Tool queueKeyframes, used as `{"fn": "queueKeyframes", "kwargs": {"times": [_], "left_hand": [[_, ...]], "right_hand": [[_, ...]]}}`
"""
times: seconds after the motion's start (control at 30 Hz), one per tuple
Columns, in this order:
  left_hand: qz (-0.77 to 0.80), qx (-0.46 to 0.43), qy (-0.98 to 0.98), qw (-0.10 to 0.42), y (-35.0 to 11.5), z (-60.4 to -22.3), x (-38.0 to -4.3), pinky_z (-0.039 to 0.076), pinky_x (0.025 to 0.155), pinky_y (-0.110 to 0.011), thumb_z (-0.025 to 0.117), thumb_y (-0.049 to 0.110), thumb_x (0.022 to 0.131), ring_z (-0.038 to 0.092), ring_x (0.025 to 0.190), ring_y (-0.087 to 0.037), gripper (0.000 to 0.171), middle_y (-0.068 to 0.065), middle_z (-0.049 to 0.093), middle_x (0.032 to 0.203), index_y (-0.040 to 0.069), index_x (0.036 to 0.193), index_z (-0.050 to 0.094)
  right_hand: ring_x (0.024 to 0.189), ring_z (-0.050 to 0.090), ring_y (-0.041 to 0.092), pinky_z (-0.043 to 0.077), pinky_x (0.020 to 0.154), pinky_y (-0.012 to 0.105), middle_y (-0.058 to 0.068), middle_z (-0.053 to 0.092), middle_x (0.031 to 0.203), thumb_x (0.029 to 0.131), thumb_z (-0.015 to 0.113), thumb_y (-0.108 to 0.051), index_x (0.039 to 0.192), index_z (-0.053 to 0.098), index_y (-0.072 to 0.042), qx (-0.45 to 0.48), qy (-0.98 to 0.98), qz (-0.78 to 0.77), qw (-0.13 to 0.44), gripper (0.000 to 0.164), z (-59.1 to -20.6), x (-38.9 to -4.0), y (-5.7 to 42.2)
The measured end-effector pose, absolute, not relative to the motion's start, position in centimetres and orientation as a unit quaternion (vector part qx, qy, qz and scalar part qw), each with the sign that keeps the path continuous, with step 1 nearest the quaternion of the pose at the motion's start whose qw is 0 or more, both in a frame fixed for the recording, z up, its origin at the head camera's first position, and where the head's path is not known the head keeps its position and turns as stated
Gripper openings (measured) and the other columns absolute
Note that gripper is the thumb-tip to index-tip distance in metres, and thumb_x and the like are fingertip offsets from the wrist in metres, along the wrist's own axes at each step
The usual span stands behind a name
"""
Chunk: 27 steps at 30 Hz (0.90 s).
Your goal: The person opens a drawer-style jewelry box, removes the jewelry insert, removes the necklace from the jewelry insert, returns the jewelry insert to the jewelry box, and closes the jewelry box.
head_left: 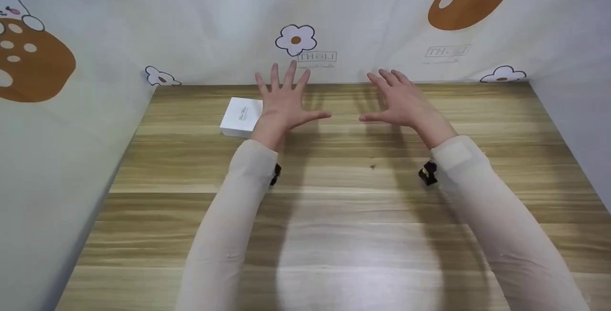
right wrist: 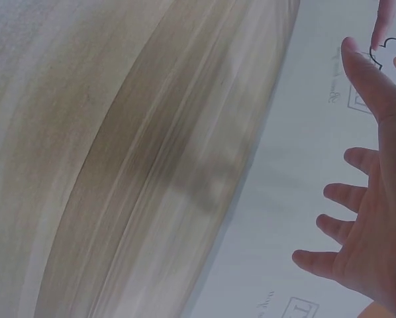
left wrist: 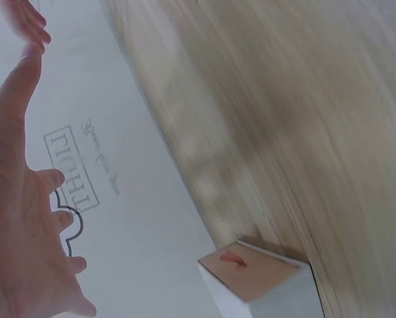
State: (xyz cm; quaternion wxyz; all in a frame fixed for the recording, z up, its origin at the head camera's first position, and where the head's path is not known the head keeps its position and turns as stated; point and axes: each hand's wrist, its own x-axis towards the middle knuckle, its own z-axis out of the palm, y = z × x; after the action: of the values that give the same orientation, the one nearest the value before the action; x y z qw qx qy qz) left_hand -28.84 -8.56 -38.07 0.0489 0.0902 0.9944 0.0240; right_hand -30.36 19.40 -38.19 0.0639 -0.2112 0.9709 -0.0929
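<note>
Head view: left hand [head_left: 281, 103], raised at the back of the table [head_left: 334, 172], fingers straight and fanned apart, thumb stretched inward; right hand [head_left: 400, 103], likewise raised, thumb well away from its fingers, these slightly apart; neither hand held anything; box [head_left: 238, 115], white, small print on top, lay left of centre near the back edge, its right side partly hidden by the left hand; backdrop [head_left: 215, 39], flower-printed, stood along that edge; sleeves [head_left: 238, 206], pale, with black fittings [head_left: 428, 173] at the wrists; step in hand, by judgement: both hands poised, no grip taken; a move on the box would call for the left hand to shift outward, come down and bring thumb and fingers to its sides; pale walls bounded the table left and right; the widest room lay toward the person, with a gap between the thumbs.

Left wrist view: left hand's fingers apart, nothing between them; box at the lower edge of the frame, apart from the hand; its tan face bore a reddish patch, perhaps a reflection, though one could not tell.

Right wrist view: right hand's fingers and thumb spread, nothing between them; box out of frame; back edge ran slantwise, with bare wood before it.
</note>
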Motion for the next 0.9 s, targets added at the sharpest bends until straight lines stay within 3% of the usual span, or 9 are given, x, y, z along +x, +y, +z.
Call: {"fn": "queueKeyframes", "kwargs": {"times": [0.27,0.6,0.9], "left_hand": [[0.036,0.104,0.992,0.068,-11.1,-37.4,-28.7,-0.008,0.118,-0.072,0.048,0.092,0.072,-0.010,0.154,-0.043,0.116,-0.003,-0.008,0.170,0.031,0.161,0.006],[0.068,0.107,0.987,0.094,-15.1,-37.2,-28.8,-0.002,0.121,-0.069,0.061,0.082,0.074,-0.004,0.155,-0.043,0.114,-0.005,0.001,0.170,0.028,0.161,0.013],[0.090,0.116,0.983,0.114,-18.3,-37.6,-28.5,0.008,0.124,-0.063,0.079,0.064,0.072,0.002,0.154,-0.043,0.116,-0.011,0.007,0.169,0.020,0.160,0.017]], "right_hand": [[0.151,0.019,0.043,0.026,0.120,0.061,0.019,0.021,0.164,0.081,0.069,-0.066,0.160,0.017,-0.019,-0.216,0.968,-0.104,0.070,0.106,-38.0,-30.2,19.1],[0.150,0.022,0.042,0.027,0.120,0.061,0.018,0.025,0.163,0.080,0.066,-0.073,0.161,0.015,-0.020,-0.224,0.966,-0.102,0.083,0.109,-38.0,-30.1,18.9],[0.148,0.026,0.044,0.028,0.119,0.061,0.018,0.031,0.161,0.085,0.072,-0.055,0.157,0.028,-0.013,-0.222,0.966,-0.097,0.093,0.095,-38.5,-29.6,18.9]]}}
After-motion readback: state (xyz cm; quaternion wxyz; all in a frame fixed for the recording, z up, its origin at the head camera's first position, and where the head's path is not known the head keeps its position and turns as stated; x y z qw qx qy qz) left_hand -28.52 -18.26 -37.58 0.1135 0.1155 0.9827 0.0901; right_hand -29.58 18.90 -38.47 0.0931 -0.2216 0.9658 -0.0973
